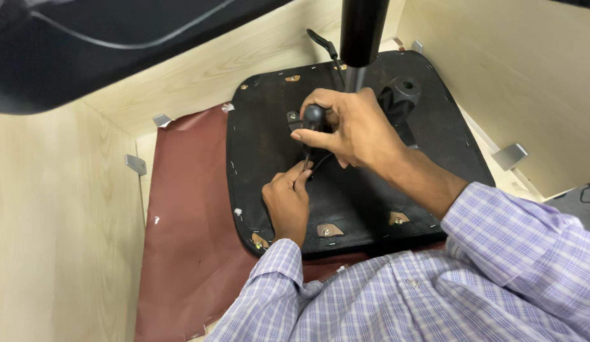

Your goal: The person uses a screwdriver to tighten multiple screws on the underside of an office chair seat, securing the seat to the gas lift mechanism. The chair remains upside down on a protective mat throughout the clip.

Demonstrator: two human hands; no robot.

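Observation:
An upturned black chair seat [263, 145] lies on a dark red sheet, its fabric underside facing up with small metal brackets near the corners. My right hand [352, 130] is shut on the round black handle of a screwdriver [313, 117], held upright over the seat's middle. My left hand [287, 201] pinches the tool's thin shaft low down, near the tip, resting on the seat. A black mounting plate [399, 95] with a hole sits just behind my right hand. The tip itself is hidden by my fingers.
A black gas-lift column [361, 31] rises from the seat's far side. Pale wooden panels [60, 221] wall in the space on the left, back and right, with metal corner brackets [509, 156]. A dark red sheet [187, 240] covers the floor. A black chair part [86, 44] overhangs top left.

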